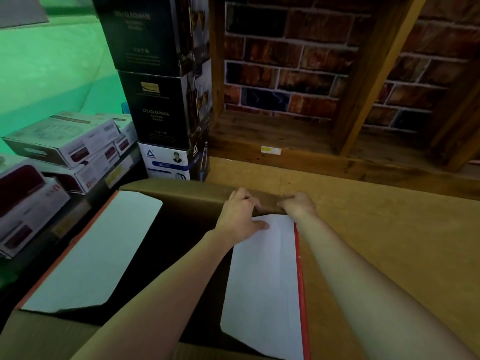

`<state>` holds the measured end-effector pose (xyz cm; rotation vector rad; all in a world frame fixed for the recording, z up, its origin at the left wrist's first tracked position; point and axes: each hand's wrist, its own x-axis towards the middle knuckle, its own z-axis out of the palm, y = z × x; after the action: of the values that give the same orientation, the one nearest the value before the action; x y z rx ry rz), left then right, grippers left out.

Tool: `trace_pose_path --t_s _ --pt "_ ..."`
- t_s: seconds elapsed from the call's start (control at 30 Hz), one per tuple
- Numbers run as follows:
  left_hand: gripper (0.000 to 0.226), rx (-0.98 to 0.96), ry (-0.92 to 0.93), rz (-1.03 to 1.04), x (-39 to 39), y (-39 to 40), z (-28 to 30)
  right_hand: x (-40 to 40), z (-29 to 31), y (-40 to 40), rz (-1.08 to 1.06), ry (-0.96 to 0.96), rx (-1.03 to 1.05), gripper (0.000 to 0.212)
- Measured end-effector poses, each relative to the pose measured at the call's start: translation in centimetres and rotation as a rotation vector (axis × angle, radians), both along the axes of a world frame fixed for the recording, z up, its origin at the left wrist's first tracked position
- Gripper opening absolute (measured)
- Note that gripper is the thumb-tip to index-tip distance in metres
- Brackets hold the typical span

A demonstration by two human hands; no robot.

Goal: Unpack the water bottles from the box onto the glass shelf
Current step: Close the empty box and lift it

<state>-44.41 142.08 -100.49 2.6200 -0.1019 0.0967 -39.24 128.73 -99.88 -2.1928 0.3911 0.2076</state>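
Open cardboard box seen from above, dark inside, white flaps folded out, left hand and right hand gripping its far flap, stacked black glassware cartons behind, empty wooden shelf before a brick wall.

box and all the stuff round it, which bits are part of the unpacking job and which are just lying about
Job:
- cardboard box, flaps open
- left hand and right hand gripping its far flap

Lying about:
- black glassware boxes
- white boxes
- wooden shelf

Single head-worn view, looking forward and down, close over open box, facing brick-backed shelf
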Motion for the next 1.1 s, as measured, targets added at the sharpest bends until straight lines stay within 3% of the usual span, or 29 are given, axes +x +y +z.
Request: trace_pose_path --t_s 0.17,0.27,0.33,0.5,0.67,0.8,0.87,1.1 --pt "0.04 0.078 -0.028 -0.048 -0.3 -0.1 0.6 -0.5 1.0 0.0 -0.191 -0.153 0.301 0.053" --pt "0.037 0.065 -0.055 -0.063 -0.5 -0.3 1.2 -0.9 2.3 -0.2 -0.255 -0.253 0.436 0.04" --pt "0.029 0.004 -0.142 -0.063 -0.9 -0.4 2.0 -1.3 2.9 -0.3 -0.26 -0.283 0.454 0.032" --pt "0.009 -0.025 -0.514 -0.14 -1.9 -0.5 4.7 -2.6 4.6 -1.7 -0.198 -0.29 0.49 0.05" --pt "0.01 -0.032 -0.606 -0.192 -3.5 -0.9 6.5 -4.3 7.3 -2.7 0.087 -0.292 0.313 0.049" --pt "0.01 -0.121 -0.317 -0.186 -4.3 -0.3 7.3 -5.4 8.3 -2.3 0.473 -0.22 -0.055 0.031" --pt "0.012 -0.051 -0.14 -0.198 -4.3 0.0 7.3 -6.0 8.2 -1.4 0.63 -0.148 -0.221 0.018" --pt "0.016 -0.069 0.402 -0.293 -3.5 1.7 4.7 -6.3 5.6 0.7 0.791 0.168 -0.257 0.018"
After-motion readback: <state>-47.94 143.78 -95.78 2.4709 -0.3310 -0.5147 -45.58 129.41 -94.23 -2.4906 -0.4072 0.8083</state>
